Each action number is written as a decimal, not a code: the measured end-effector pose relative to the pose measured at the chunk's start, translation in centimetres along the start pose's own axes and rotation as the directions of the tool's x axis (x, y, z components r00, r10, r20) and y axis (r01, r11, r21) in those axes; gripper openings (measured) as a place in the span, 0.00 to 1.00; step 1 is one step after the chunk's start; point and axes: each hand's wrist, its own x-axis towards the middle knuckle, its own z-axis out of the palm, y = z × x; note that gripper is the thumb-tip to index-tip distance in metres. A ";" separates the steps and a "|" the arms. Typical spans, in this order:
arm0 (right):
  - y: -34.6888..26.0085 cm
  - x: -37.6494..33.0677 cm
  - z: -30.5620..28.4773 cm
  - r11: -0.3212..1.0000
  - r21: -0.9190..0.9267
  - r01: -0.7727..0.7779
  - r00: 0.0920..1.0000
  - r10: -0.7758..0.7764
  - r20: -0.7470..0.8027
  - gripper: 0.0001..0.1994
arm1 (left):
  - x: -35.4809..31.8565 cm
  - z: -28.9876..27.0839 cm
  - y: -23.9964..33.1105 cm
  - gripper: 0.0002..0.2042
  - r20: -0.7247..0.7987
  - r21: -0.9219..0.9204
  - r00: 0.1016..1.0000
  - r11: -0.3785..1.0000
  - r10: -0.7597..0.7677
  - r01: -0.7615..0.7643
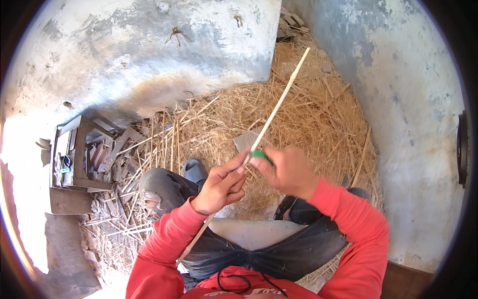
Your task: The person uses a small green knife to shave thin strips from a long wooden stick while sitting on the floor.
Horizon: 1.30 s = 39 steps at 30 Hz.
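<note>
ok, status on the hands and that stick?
Left hand shut on long pale stick. Right hand shut on green-handled tool, against the stick. Straw pile beyond, nothing blocking.

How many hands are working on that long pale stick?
2. The left hand grips the long pale stick lower down; the right hand, just above, holds a green-handled tool against it. No other hands are in view.

We wear a bright red long-sleeved top, its sleeves (pixel 358 219) reaching our wrists, with white lettering at six o'clock. Dark, dusty trousers (pixel 279 254) cover our legs, worn pale at the knee toward nine o'clock.
</note>
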 end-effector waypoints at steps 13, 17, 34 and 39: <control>1.4 0.1 -1.5 0.988 0.009 -0.154 0.986 0.153 0.060 0.34 | 0.4 -0.4 -2.3 0.26 -0.017 0.287 0.990 0.950 0.138 -0.127; 6.7 2.7 -5.0 0.949 0.083 -0.305 0.945 0.313 -0.097 0.32 | 0.1 0.2 -2.7 0.26 -0.023 0.433 0.987 0.892 0.158 -0.132; 0.8 -1.0 1.2 0.996 -0.090 -0.003 0.999 0.007 0.044 0.30 | -0.1 -0.2 -2.0 0.26 -0.114 0.626 0.960 0.769 0.257 -0.132; 4.8 3.0 -3.3 0.953 0.108 -0.283 0.955 0.290 -0.057 0.29 | -0.2 -0.7 -2.7 0.26 -0.027 0.824 0.938 0.539 0.346 -0.175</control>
